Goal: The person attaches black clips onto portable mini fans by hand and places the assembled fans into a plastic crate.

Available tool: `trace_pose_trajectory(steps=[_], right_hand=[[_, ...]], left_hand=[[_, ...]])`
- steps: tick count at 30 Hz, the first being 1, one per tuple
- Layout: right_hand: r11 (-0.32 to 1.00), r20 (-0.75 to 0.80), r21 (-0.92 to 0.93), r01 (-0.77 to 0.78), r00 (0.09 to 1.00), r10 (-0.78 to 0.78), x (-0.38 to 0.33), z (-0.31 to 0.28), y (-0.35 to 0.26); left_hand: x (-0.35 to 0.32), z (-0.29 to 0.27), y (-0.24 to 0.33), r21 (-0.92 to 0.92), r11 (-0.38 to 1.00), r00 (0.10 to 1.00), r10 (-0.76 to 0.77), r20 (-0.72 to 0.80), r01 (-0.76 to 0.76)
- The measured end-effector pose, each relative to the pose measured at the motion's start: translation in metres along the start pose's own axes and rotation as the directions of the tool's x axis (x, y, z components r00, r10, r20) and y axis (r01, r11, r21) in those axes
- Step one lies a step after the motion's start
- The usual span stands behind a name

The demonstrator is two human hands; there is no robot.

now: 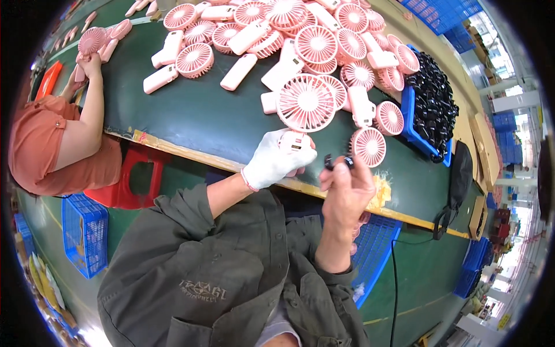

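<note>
My left hand [269, 165], in a white glove, is closed round the handle of a pink handheld fan [307, 104]. The fan's round slatted head points away from me, and a small dark display shows on its handle. Just right of that handle, my bare right hand [348, 199] pinches a small black curved part [329, 162] between thumb and fingers. The part is apart from the fan, and my fingers partly hide it. Beyond both hands lies a heap of similar pink fans [315, 45] on the dark green table [196, 118].
At the right, a blue tray [411, 128] holds many small black parts [430, 95]. A black pouch [459, 173] lies near the table's right edge. A co-worker [63, 144] handles pink fans at the left, beside a red stool [130, 179]. Blue crates [85, 234] stand on the floor.
</note>
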State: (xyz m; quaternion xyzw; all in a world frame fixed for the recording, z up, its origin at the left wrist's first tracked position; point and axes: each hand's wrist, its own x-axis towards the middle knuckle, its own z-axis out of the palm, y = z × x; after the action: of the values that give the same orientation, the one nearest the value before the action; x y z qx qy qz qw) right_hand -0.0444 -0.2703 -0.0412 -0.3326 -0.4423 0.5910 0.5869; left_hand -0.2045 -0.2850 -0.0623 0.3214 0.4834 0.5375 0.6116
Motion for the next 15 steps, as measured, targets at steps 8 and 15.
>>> trace_pose_trajectory(steps=[8, 15], right_hand=[[0.990, -0.005, 0.020, 0.139, 0.990, -0.139, -0.035, 0.012, 0.009], [0.958, 0.080, 0.265, -0.108, 0.993, 0.090, -0.036, 0.004, 0.015]], left_hand=[[-0.017, 0.013, -0.013, 0.195, 0.900, 0.920, 0.369, 0.134, -0.390], [-0.025, 0.015, -0.004, 0.395, 0.861, 0.947, 0.296, 0.124, -0.321]])
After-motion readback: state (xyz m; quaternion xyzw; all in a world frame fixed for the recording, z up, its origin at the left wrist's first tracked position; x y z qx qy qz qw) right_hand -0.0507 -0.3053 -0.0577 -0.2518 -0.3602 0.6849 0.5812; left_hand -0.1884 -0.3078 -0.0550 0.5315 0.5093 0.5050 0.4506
